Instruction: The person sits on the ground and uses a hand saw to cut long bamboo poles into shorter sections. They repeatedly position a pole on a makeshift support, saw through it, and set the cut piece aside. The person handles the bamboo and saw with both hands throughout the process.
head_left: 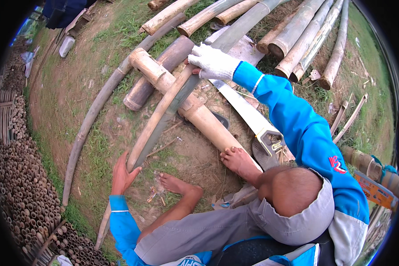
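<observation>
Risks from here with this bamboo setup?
1. The left hand is bare where it holds the tan bamboo strip, so a splinter or sharp edge might cut it; the right hand wears a glove.
2. The thick bamboo pole under the strip is round and might roll, taking the bare right foot on it along.
3. The handsaw lies uncovered near that foot; a slip could meet its blade.

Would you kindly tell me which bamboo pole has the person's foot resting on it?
The thick, pale pole lying across the short, dark log: the bare right foot rests on it, while no foot touches the others.
</observation>
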